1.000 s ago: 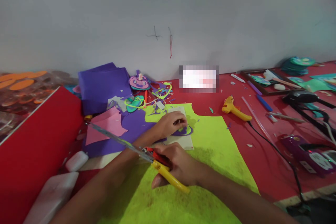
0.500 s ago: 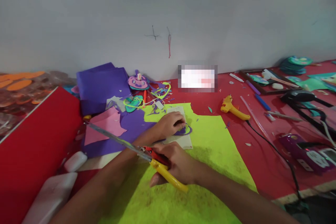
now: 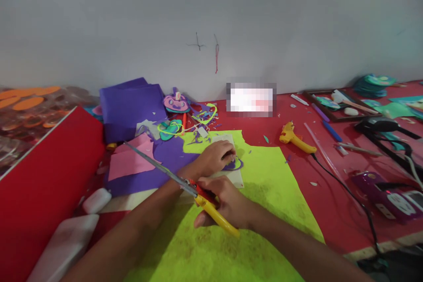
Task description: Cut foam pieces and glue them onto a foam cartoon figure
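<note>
My right hand [image 3: 228,202] grips a pair of scissors [image 3: 214,216] with yellow and red handles. Their long blades look closed and point up and left, over my left forearm. Just beyond, my left hand [image 3: 216,157] is curled over a pale card [image 3: 238,179], its fingers at a purple foam cut-out [image 3: 237,164] with a yellow-green middle. The fingertips are partly hidden. Under both hands lies a large yellow-green foam sheet [image 3: 271,198], smudged with dark marks toward the front.
Purple sheets [image 3: 130,108], pink foam pieces [image 3: 132,161] and loose scraps [image 3: 200,134] lie to the left and behind. A yellow glue gun [image 3: 295,138] with a black cord rests at right, near a blue marker [image 3: 331,131] and a dark tray [image 3: 333,116]. A red board [image 3: 56,176] leans at left.
The scissors have shifted slightly right, and their blades slant more steeply, the tip now higher over the pink pieces. My left hand stays at the purple cut-out. The whole view has moved a little.
</note>
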Tool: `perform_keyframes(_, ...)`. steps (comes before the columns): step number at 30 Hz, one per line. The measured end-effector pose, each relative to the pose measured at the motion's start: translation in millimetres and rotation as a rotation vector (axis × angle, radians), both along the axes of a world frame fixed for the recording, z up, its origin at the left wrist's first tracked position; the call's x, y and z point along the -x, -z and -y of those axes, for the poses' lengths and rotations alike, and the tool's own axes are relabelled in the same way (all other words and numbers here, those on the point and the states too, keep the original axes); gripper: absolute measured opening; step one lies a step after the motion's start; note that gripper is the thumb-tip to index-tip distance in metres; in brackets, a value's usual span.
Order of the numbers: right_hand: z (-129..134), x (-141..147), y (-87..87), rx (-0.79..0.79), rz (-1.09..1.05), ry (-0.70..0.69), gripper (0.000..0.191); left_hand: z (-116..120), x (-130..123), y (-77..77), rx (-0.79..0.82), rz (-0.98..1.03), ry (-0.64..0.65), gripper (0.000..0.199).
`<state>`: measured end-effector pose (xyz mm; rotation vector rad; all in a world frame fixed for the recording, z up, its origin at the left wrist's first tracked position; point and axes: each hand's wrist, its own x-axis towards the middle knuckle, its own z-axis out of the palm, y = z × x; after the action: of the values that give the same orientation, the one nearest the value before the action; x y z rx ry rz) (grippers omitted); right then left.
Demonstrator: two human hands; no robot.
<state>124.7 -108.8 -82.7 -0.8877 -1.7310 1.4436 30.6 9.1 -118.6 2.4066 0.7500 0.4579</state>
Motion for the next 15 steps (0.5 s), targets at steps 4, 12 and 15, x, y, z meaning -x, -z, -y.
perform_keyframes(4,-0.1,0.5,2.6,-0.025,0.009,0.000,0.059,-3.0,1.6,-0.6,0.035,0.030,0.021,0.018)
perform_keyframes(12,0.1,-3.0,0.1,-0.003,0.013,0.066,0.060,-9.4,3.0,1.8,0.062,0.032,0.072,0.015)
perform_keyframes(15,-5.5,-8.6,-1.1,-0.075,0.037,0.212,0.061,-11.1,3.1,2.6,0.116,0.115,0.034,0.015)
